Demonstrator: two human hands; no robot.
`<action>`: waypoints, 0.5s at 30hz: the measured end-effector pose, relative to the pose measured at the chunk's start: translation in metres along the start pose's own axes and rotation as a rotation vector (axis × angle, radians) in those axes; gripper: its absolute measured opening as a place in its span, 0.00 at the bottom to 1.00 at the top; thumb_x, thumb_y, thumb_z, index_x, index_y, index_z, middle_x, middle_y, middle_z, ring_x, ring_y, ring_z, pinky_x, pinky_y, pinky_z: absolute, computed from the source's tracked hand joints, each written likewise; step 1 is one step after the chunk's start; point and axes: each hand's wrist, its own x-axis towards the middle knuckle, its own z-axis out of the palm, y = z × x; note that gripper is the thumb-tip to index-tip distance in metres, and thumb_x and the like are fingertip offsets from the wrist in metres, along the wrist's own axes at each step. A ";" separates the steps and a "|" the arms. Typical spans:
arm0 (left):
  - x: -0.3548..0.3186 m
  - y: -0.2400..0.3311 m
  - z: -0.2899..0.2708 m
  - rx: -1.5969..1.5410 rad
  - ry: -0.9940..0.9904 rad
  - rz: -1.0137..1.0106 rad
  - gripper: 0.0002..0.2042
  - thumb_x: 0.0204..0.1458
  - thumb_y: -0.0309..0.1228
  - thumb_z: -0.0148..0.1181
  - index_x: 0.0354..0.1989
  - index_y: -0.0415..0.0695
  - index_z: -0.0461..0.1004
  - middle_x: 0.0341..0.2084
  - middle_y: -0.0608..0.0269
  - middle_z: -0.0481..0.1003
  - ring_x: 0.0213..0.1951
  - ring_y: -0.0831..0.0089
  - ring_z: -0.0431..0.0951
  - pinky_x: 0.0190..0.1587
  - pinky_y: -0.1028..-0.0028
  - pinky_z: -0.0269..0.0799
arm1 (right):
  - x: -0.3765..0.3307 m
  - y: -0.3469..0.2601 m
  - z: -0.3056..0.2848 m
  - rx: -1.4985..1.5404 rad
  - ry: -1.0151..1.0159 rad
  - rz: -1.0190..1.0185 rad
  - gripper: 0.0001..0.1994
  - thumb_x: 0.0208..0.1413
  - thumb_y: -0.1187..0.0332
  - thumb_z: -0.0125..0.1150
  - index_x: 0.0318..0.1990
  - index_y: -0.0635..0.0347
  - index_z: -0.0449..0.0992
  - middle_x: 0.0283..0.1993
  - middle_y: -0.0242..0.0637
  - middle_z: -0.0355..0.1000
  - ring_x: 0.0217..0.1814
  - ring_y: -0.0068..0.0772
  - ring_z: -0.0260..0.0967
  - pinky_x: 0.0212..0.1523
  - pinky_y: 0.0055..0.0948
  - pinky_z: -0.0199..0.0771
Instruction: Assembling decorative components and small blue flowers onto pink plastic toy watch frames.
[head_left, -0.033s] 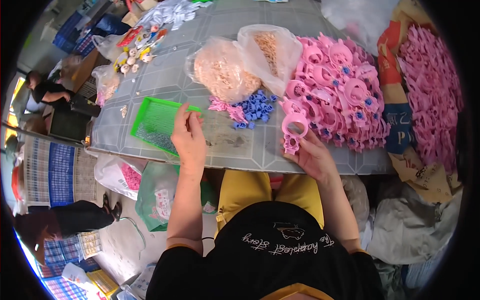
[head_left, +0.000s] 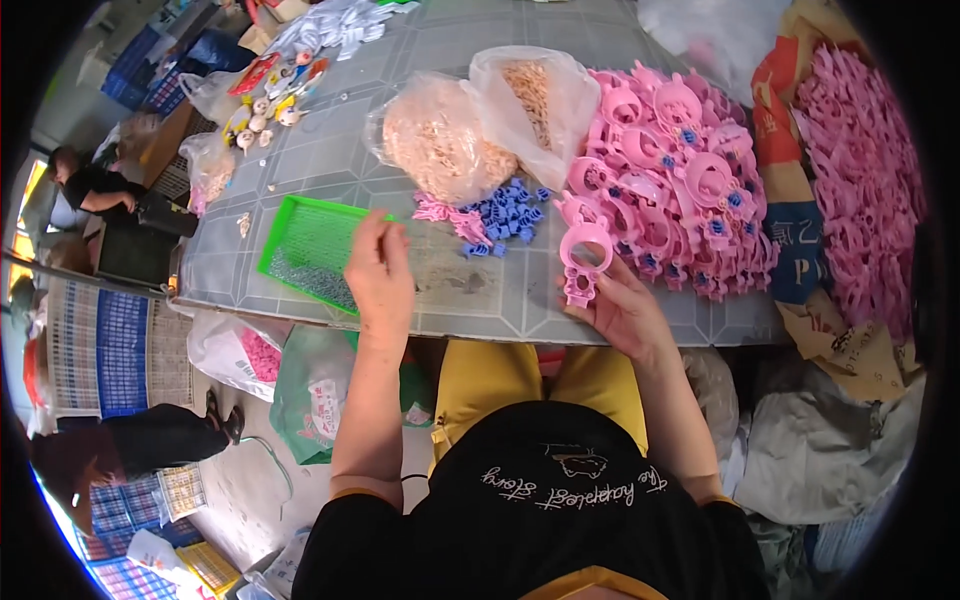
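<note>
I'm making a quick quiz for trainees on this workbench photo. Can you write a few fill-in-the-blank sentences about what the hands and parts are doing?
1. The right hand holds a ring-shaped plastic piece whose colour is ____.
2. The left hand reaches over a shallow tray coloured ____.
3. The small loose clips between the tray and the pink pile are ____.
4. The two clear bags hold ____-coloured small parts.

Missing words: pink; green; blue; beige

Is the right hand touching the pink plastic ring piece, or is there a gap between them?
Touching. The head view shows the right hand gripping the pink ring piece at its lower end, with the fingers closed around it and no gap visible.
</note>
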 end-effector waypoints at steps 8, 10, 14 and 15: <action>-0.025 0.005 0.035 0.158 -0.386 0.167 0.14 0.47 0.18 0.66 0.44 0.40 0.79 0.41 0.51 0.78 0.48 0.51 0.77 0.51 0.58 0.74 | -0.008 -0.003 0.003 -0.041 0.010 0.014 0.30 0.66 0.71 0.59 0.74 0.57 0.58 0.70 0.45 0.65 0.67 0.52 0.70 0.62 0.48 0.79; -0.026 0.002 0.038 0.184 -0.425 0.157 0.14 0.47 0.19 0.66 0.45 0.40 0.79 0.41 0.50 0.78 0.46 0.51 0.78 0.50 0.60 0.75 | -0.008 -0.003 0.002 -0.031 0.015 0.028 0.31 0.65 0.72 0.60 0.74 0.58 0.57 0.71 0.45 0.64 0.67 0.51 0.70 0.63 0.49 0.78; -0.025 0.004 0.035 0.171 -0.411 0.001 0.14 0.50 0.20 0.67 0.47 0.40 0.79 0.39 0.54 0.80 0.39 0.60 0.82 0.46 0.66 0.76 | -0.007 -0.002 0.004 -0.025 0.018 0.033 0.32 0.64 0.73 0.60 0.74 0.58 0.56 0.73 0.46 0.62 0.68 0.52 0.69 0.64 0.48 0.76; -0.025 0.002 0.035 0.167 -0.417 0.002 0.14 0.50 0.20 0.67 0.47 0.40 0.79 0.39 0.54 0.80 0.39 0.60 0.82 0.46 0.66 0.76 | -0.007 -0.002 0.006 -0.042 0.018 0.020 0.32 0.65 0.74 0.59 0.75 0.58 0.55 0.74 0.46 0.61 0.69 0.53 0.69 0.65 0.47 0.75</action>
